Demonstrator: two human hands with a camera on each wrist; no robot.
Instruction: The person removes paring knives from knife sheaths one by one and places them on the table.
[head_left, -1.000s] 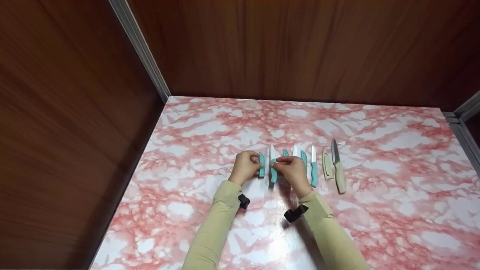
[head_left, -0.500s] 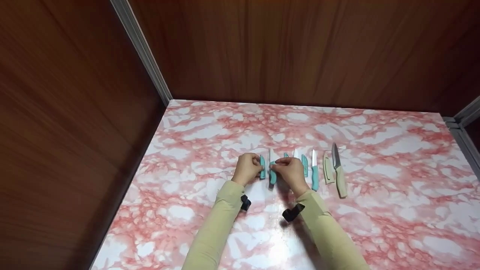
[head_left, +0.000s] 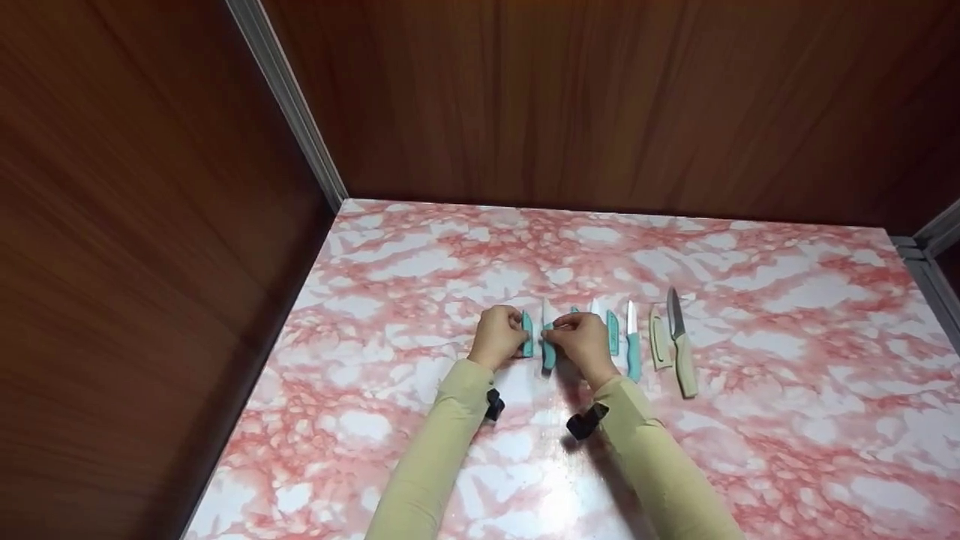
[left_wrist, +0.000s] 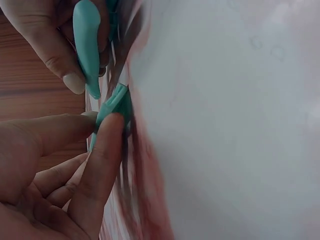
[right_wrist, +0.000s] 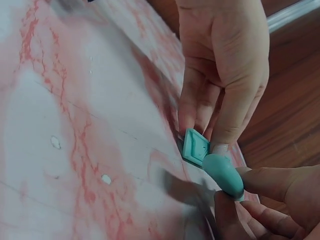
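My left hand (head_left: 498,335) pinches a teal knife sheath (head_left: 527,334) between thumb and fingers. In the left wrist view this sheath (left_wrist: 114,107) shows its open end, with fingers on both sides. Just to its right, my right hand (head_left: 586,343) pinches a small knife by its teal handle (head_left: 549,358); the pale blade (head_left: 545,307) points away from me. The right wrist view has the rounded handle end (right_wrist: 223,175) close beside the sheath (right_wrist: 195,147). A small gap separates knife and sheath in the head view.
Right of my hands lie a teal sheath (head_left: 613,333), a teal-handled knife (head_left: 633,352), a beige sheath (head_left: 659,341) and a larger beige-handled knife (head_left: 685,367). Another white blade (head_left: 595,306) and a teal tip (head_left: 574,309) show behind my right hand. Brown panels (head_left: 562,105) border the marbled table (head_left: 420,262).
My right hand has shifted slightly left with the knife, uncovering more of the teal sheath beside it. My left hand keeps its pinch on its sheath. The head view has tilted a little.
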